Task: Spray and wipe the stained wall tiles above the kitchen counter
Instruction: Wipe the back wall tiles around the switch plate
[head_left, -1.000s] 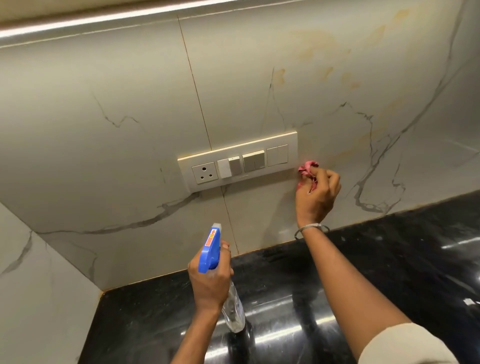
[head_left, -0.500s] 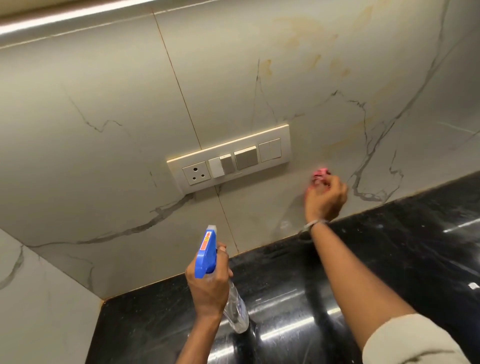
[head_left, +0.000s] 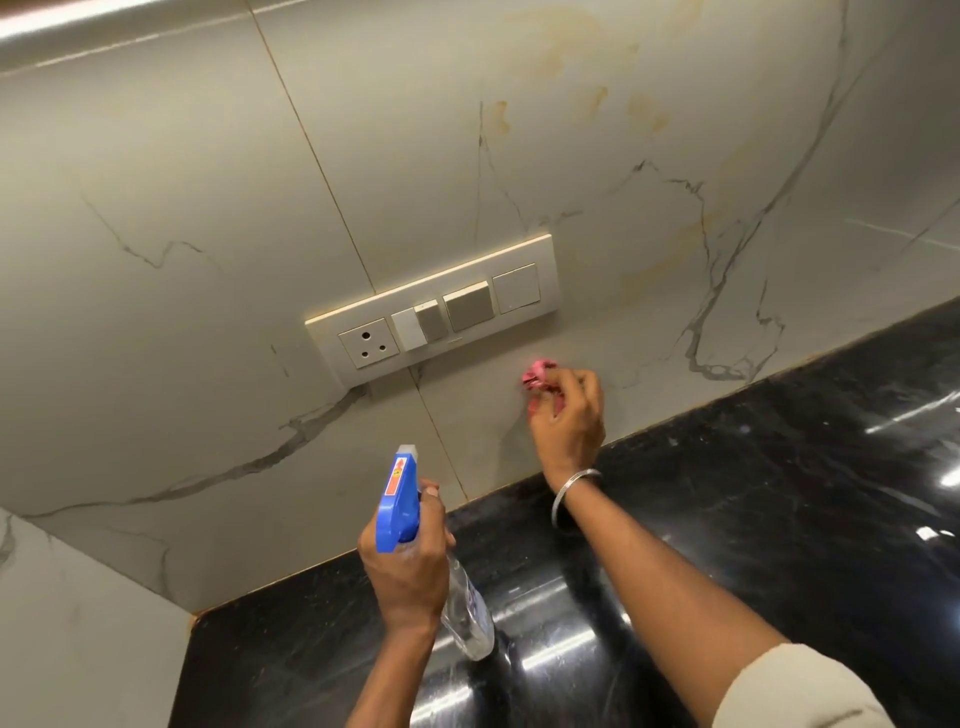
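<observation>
Gripping the spray bottle (head_left: 399, 501) round its neck, the left hand (head_left: 410, 569) holds it over the black counter (head_left: 779, 509), fingers curled tight and one fingertip showing beside the trigger head. The bottle has a blue head with a red-and-orange label on top and a pale nozzle tip aimed up at the wall; its clear body slants down and to the right below the hand, and how much liquid it holds cannot be told. At the lower right a cream sleeve (head_left: 795, 691) covers the upper part of the right arm, and the bare forearm reaches across the glossy counter, which shows bright streaks of reflected light. A thin metal bangle (head_left: 574, 491) circles the wrist. Beyond it the right hand (head_left: 569, 418) bunches a small pink cloth (head_left: 537, 375) in its fingertips against the wall tiles (head_left: 182, 338), just above the counter's back edge and just below and to the right of the switch plate (head_left: 434, 312). The tiles are pale grey with dark marble-like veins, and a thin joint runs down behind the plate. The plate carries a three-pin socket at its left and several switches to the right. Higher up, well above the cloth, yellowish-brown stains (head_left: 649, 111) blotch the right tile. A bright light strip (head_left: 78, 21) runs along the top left
</observation>
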